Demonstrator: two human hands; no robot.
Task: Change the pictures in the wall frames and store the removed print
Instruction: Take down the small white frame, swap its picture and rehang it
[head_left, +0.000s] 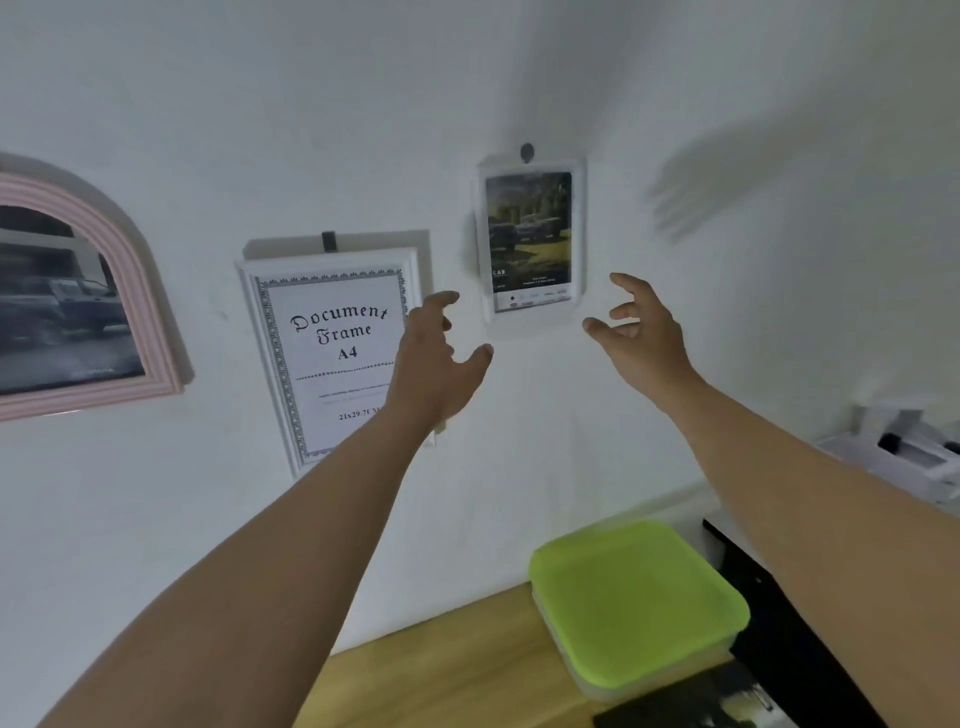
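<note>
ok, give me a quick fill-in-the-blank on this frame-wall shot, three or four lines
1. The box lid on the table is ____ in colour.
2. The middle frame reads "Document Frame ____".
3. The arched frame on the left is ____ in colour.
4. The left hand and right hand, raised near the small frame, hold ____.
Missing words: green; A4; pink; nothing.

Soft, rather dim indoor light from the near left throws a blurred shadow (727, 192) of the right hand (644, 332) up the far wall (519, 78) and a grey band above the document frame (327, 358), in a slightly soft wide-angle view that bows at its edges.
</note>
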